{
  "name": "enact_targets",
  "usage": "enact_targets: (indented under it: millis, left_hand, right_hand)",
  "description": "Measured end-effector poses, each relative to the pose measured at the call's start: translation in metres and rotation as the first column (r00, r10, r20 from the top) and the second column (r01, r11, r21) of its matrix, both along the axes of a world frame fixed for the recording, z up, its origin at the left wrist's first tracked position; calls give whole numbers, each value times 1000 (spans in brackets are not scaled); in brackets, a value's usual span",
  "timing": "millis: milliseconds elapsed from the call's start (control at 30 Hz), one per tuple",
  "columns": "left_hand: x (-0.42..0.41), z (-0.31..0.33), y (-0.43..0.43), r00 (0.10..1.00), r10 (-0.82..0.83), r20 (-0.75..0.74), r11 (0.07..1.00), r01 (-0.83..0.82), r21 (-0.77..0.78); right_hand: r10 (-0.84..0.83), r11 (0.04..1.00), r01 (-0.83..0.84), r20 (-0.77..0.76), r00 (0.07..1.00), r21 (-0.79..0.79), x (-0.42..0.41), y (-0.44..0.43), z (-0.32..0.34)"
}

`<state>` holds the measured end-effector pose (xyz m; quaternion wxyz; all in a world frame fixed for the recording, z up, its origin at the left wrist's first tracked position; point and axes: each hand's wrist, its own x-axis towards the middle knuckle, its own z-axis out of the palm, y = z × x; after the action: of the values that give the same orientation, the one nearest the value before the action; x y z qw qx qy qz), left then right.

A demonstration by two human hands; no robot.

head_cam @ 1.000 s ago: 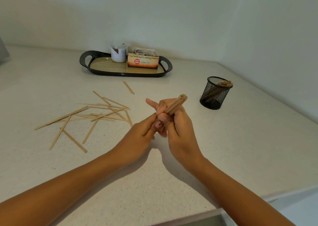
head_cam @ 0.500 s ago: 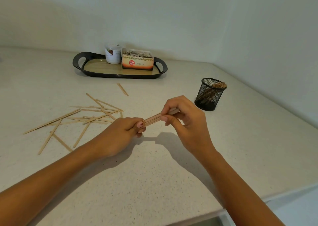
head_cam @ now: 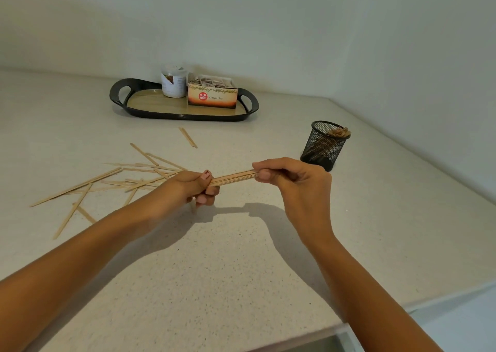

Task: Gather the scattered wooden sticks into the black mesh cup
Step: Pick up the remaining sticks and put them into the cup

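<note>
A bundle of wooden sticks (head_cam: pixel 233 177) is held level above the counter, one end in my left hand (head_cam: pixel 197 188) and the other in my right hand (head_cam: pixel 291 182). Both hands are closed on it. Several loose wooden sticks (head_cam: pixel 115 182) lie scattered on the counter to the left, partly hidden behind my left hand. One more stick (head_cam: pixel 188 137) lies alone near the tray. The black mesh cup (head_cam: pixel 323 145) stands upright just beyond my right hand, with several stick ends showing at its rim.
A black tray (head_cam: pixel 150 112) sits against the back wall, carrying a white jar (head_cam: pixel 173 83) and a box of ginger tea (head_cam: pixel 212 95). Walls meet in a corner at the back right. The counter's front edge (head_cam: pixel 349 325) runs along the lower right.
The bundle has swung from pointing up and away to lying level between my hands. My hands have drawn apart, each now holding one end.
</note>
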<state>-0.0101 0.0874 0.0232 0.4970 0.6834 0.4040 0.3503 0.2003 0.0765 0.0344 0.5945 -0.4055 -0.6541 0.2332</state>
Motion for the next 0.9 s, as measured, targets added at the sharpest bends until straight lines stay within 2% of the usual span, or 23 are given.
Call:
enact_targets:
  millis: [67, 133, 200, 267, 333, 400, 500, 567, 733, 800, 900]
  left_hand:
    - [3, -5, -2, 994, 101, -52, 992, -96, 83]
    - [2, -12, -1, 946, 275, -173, 933, -218, 286]
    - [-6, -19, 2, 858, 411, -309, 837, -220, 501]
    - [-13, -27, 8, 788, 474, -394, 779, -166, 605]
    - [-18, -35, 13, 738, 484, -471, 773, -109, 625]
    - [-19, -44, 15, 668, 452, -591, 805, -20, 592]
    - [-20, -54, 16, 590, 403, -700, 851, 41, 524]
    - [-21, -55, 17, 587, 399, -704, 857, 35, 515]
    - [-20, -54, 17, 594, 397, -700, 859, 29, 512]
    - [-20, -54, 17, 601, 399, -692, 857, 25, 515]
    - [-21, -53, 17, 619, 401, -675, 854, 13, 520]
  right_hand:
    - [-46, 997, 44, -17, 999, -70, 1, 4, 4]
    - [-107, 991, 105, -16, 994, -78, 8, 10, 11]
    - [-198, 979, 197, -25, 980, -52, 20, 21, 21]
    - [-331, 943, 332, -30, 943, 18, 37, 36, 34]
    - [-475, 875, 471, 8, 880, 114, 56, 52, 47]
    - [-586, 802, 561, 89, 805, 204, 75, 70, 57]
    - [-677, 733, 618, 219, 702, 283, 96, 96, 67]
    - [-711, 702, 647, 339, 616, 298, 106, 112, 71]
    - [-664, 656, 732, 601, 445, 183, 109, 145, 75]
    - [-609, 670, 727, 673, 419, 153, 108, 153, 72]
    - [-534, 706, 700, 727, 432, 103, 109, 161, 65]
